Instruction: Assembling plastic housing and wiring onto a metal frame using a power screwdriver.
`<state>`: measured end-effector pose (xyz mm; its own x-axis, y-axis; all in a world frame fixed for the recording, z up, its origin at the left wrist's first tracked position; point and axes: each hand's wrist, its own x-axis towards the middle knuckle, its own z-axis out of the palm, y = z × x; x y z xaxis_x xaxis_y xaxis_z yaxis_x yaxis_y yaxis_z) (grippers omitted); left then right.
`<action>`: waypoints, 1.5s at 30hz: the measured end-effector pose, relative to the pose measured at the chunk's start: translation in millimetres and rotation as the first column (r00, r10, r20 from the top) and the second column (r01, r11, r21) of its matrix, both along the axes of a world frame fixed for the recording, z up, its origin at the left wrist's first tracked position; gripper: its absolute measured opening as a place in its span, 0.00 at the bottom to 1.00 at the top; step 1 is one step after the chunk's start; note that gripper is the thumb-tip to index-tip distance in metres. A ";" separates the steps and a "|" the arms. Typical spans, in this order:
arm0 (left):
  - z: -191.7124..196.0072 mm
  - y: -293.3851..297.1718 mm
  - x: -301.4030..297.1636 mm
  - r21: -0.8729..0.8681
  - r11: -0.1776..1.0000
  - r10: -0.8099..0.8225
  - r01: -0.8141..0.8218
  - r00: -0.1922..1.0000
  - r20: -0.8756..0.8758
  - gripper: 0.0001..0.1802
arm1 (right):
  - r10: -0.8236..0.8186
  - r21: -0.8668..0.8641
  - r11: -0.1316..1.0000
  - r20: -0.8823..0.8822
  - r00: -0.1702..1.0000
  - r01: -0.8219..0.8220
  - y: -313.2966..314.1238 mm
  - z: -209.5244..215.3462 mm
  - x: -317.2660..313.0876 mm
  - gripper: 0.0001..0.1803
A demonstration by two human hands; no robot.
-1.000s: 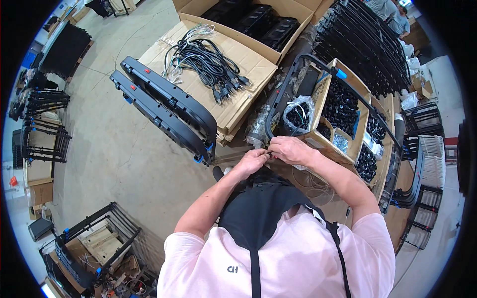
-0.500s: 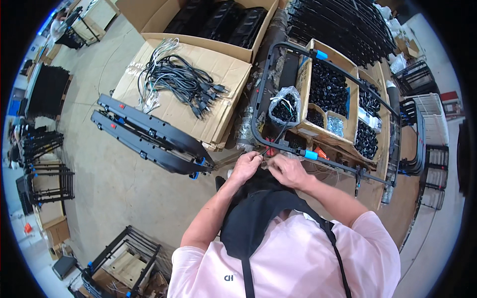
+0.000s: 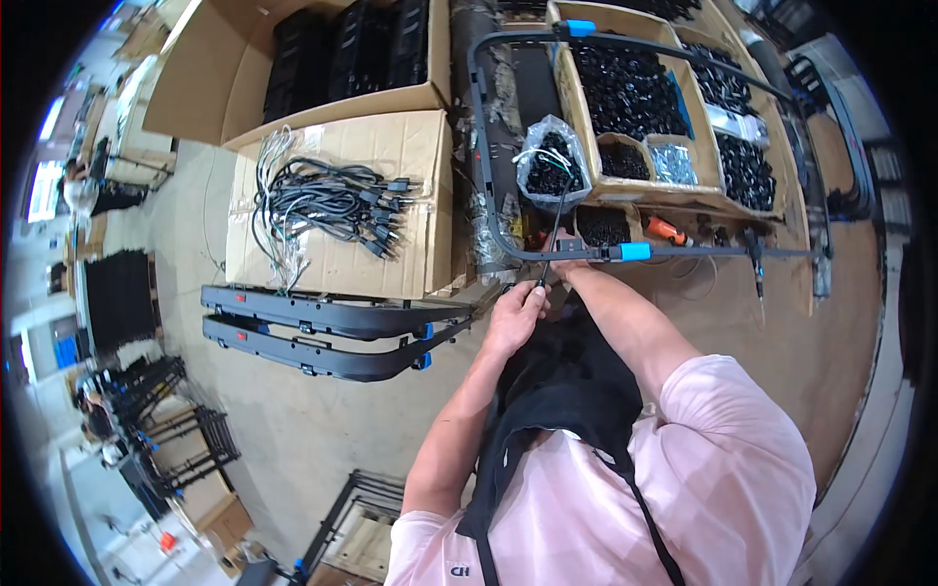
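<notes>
- The person's left hand (image 3: 518,311) is closed around a thin black cable (image 3: 556,227), its thumb laid along the near end.
- That cable rises from the left hand, passes the near bar of a dark grey tubular frame with rounded corners (image 3: 486,166), and reaches up over a clear plastic bag of small black parts (image 3: 552,168).
- The person's right hand (image 3: 571,265) is just right of the left hand, at the frame's near bar; its fingers are partly hidden, so what it grasps, if anything, cannot be told.
- A bright blue clip (image 3: 635,252) sits on the near bar, to the right of the right hand.
- Beyond that bar, right of the bag, stands a tan divided box filled with small black pieces (image 3: 718,203).
- An orange-handled tool (image 3: 666,230) lies between the box and the near bar.
- To the left, a bundle of black power cords (image 3: 327,200) rests on a flat brown cardboard carton (image 3: 337,278).
- Two long black curved panels (image 3: 293,337) stand side by side at the carton's near edge.
</notes>
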<state>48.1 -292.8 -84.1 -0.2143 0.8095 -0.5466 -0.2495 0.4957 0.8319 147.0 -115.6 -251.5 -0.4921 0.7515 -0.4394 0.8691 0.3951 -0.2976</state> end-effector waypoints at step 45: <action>23.3 18.7 32.2 0.007 1.000 -0.024 0.030 0.897 -0.440 0.17 | 0.022 -0.354 0.932 -0.170 0.985 -0.082 -94.5 231.6 102.8 0.46</action>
